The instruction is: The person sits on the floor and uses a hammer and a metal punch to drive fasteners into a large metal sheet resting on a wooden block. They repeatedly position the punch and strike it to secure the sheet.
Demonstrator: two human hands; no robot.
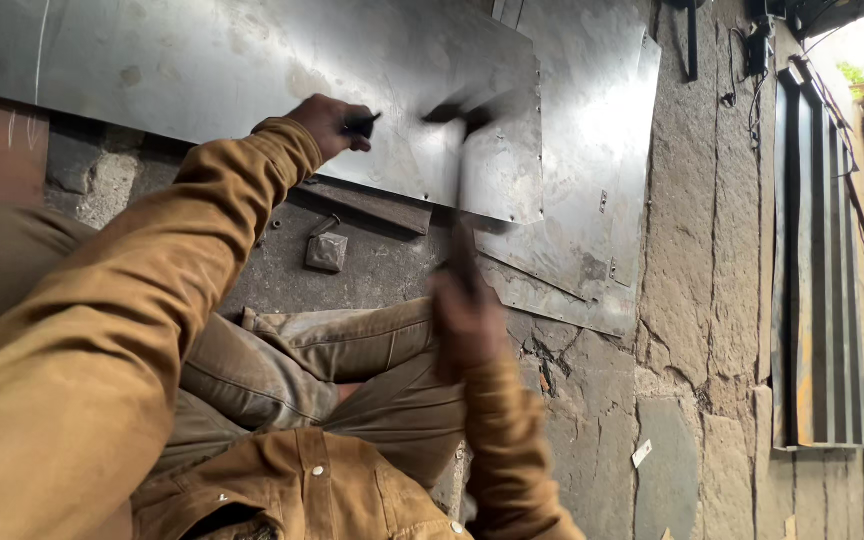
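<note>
Steel sheet, large [252, 70]: grey, scuffed, lies flat on the stone floor at the top of the view; a row of small holes runs along its right edge.
Steel sheet, second [592, 150]: lies under the right edge of the large sheet and reaches further right; its lower corner overlaps a narrower strip.
Stone floor [692, 300]: cracked grey slabs, bare to the right of the sheets.
Metal frames [812, 270]: dark upright bars, stacked at the right edge, well apart from the hands.
Left hand [330, 125]: closed around a short dark punch [362, 123], tip set on the large sheet near its lower edge.
Right hand [467, 320]: fist clenched on the lower handle of the hammer [462, 180].
Hammer: handle upright in the view, head blurred above the large sheet, just right of the punch; contact cannot be told.
Metal block [326, 252]: small, square, rests on the floor below the left hand, apart from it.
</note>
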